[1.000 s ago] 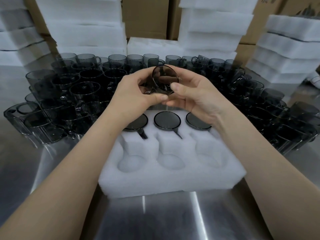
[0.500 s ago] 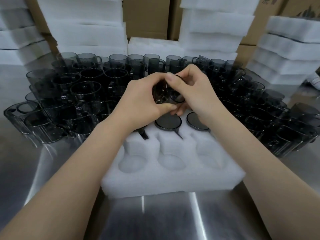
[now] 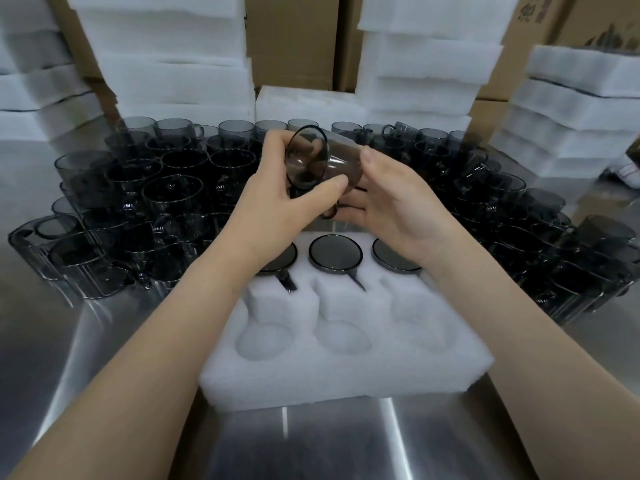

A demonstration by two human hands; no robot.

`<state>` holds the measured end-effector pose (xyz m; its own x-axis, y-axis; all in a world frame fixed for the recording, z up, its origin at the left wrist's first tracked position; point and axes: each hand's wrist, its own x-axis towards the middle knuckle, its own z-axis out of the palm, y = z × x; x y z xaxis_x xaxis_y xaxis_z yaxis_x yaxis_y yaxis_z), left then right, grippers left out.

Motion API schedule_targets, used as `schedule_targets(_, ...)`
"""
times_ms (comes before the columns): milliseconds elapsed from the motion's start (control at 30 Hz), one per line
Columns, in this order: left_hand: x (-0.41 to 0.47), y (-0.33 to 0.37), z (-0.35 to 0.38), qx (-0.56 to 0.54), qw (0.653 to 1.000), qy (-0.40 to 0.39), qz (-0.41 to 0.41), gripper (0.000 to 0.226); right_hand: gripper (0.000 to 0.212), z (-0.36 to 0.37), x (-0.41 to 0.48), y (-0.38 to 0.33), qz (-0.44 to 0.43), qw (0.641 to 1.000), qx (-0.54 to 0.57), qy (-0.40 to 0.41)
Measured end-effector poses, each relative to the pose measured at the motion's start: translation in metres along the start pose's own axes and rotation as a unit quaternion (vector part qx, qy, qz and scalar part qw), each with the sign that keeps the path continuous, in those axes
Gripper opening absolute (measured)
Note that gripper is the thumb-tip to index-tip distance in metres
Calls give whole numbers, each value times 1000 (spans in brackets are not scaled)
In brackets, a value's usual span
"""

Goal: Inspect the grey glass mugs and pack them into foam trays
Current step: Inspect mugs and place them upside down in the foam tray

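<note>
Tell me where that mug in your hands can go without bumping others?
Free for the held grey glass mug: three empty pockets in the near row of the foam tray, and the bare steel table in front of it. Crowded: the far row holds three packed mugs, and loose mugs press in left, right and behind.

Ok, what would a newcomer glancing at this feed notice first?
The left hand and right hand grip one tilted grey glass mug at centre, over the far edge of the foam tray. Three packed mugs fill the tray's far row; the near pockets hold nothing. Loose grey mugs crowd the steel table around it.
</note>
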<state>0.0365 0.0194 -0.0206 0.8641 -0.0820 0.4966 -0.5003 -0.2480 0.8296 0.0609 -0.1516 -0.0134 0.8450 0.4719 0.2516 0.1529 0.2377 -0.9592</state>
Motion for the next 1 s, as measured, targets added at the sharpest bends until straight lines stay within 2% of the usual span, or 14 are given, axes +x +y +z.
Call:
schedule_targets(67,0,-2,0,-5,1000,-5,7,49,35,0,-2,-1,-17,1000,10,13)
schedule_targets(200,-1,0,0,51,998,-4,25,64,34,3,-3,-1,-38,998,-10,58)
schedule_targets(300,0,1,0,108,993,-17,35,61,26,6,-3,1,-46,993,-73,80)
schedule_targets(433,-2,3,1,141,988,-29,58,65,13,7,-4,2,-53,986,-106,117)
schedule_targets(533,-2,3,3,154,984,-40,80,67,24,6,-2,1,-48,981,-115,152)
schedule_targets(600,-2,3,3,145,985,-47,86,67,26,5,-1,0,-37,982,-76,166)
schedule_targets(667,-2,3,3,121,988,-42,91,63,22,5,-1,-2,-25,987,-31,155)
schedule_targets(767,-2,5,2,78,994,-15,70,52,22,3,-1,-3,-22,995,33,88)
schedule_targets(900,-1,2,0,39,998,-8,37,47,46,-1,-3,-3,-2,996,85,1)
schedule_targets(1000,-1,2,0,66,997,-10,40,47,45,-1,-3,0,2,997,78,2)
